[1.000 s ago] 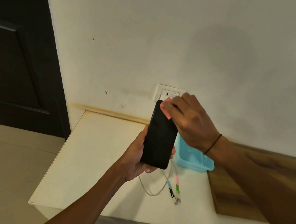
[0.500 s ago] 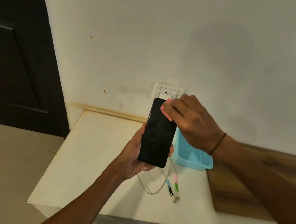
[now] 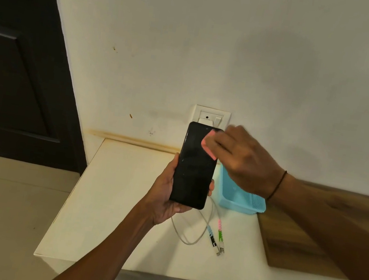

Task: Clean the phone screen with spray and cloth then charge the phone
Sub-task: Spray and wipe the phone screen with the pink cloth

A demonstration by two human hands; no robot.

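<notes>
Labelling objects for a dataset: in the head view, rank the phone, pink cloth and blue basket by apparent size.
1. phone
2. blue basket, partly hidden by the right hand, so unsure against the phone
3. pink cloth, mostly covered

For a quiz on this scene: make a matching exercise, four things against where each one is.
Things:
1. phone
2. pink cloth
3. blue basket
4. cable ends

Places:
A. lying on the white table
B. held upright in the left hand
C. on the table under the right hand
D. pressed on the screen's top corner

Pairs: 1-B, 2-D, 3-C, 4-A
</notes>
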